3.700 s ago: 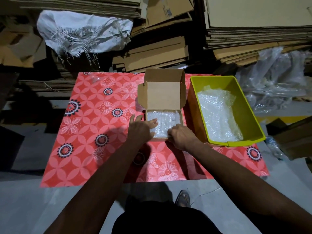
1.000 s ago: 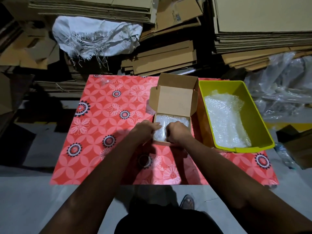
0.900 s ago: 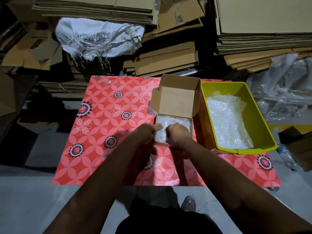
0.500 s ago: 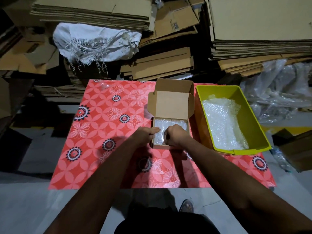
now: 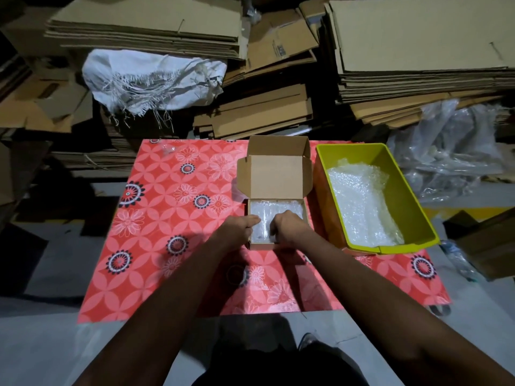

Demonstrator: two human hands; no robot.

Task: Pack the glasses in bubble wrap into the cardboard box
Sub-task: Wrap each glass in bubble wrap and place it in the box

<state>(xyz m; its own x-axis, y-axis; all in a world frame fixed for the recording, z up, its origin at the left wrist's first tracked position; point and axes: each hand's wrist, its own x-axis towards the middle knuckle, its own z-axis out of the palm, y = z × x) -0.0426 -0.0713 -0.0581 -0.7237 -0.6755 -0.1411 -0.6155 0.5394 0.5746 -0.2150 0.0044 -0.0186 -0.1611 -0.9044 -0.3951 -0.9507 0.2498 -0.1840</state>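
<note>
Left hand: the left hand sits at the near left corner of the cardboard box, thumb stretched over the wrap, other fingers hidden; grip unclear.
Right hand: the right hand has its fingers curled down onto the bubble-wrapped glasses, pressing them; whether it pinches them is unclear.
Bubble-wrapped glasses: inside the box, filling its tray.
Cardboard box: on the red floral mat, lid flap upright at the far side.
Yellow bin: just right of the box, holding loose bubble wrap.
Far: stacked flat cardboard and a white sack.
</note>
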